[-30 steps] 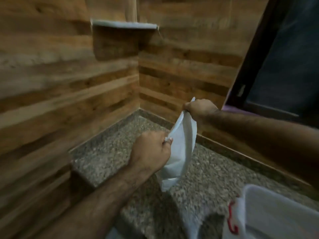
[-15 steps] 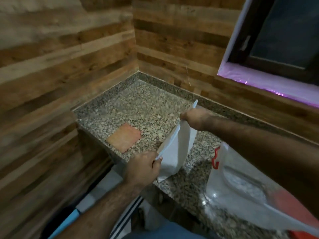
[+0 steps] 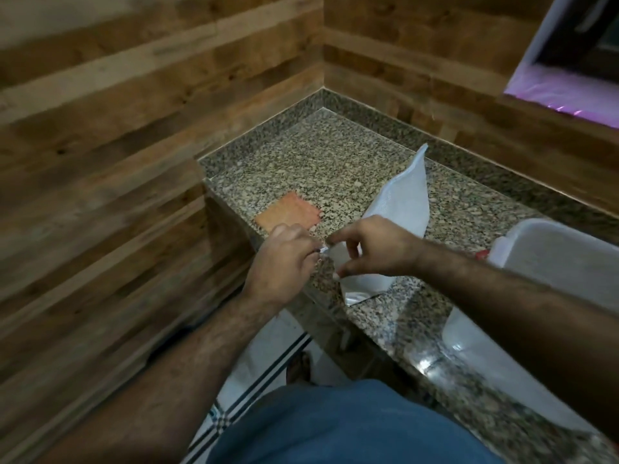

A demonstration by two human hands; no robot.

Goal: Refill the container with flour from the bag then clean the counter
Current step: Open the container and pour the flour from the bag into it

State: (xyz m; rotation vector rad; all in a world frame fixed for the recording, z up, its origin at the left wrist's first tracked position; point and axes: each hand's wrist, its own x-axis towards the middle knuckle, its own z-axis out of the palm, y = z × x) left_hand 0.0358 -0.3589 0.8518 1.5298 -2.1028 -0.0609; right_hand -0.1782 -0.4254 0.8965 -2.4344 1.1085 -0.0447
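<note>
From your head camera, your left hand and right hand meet near the front edge of the granite counter, both pinching one corner of the white bag. The bag rests on the counter, rising away behind your right hand. The clear container sits to your right; an orange cloth lies just beyond your left hand.

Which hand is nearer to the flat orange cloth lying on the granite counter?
Left. The left hand sits at the flat orange cloth's near edge, pinching the white plastic bag. The right hand holds the bag farther right.
</note>
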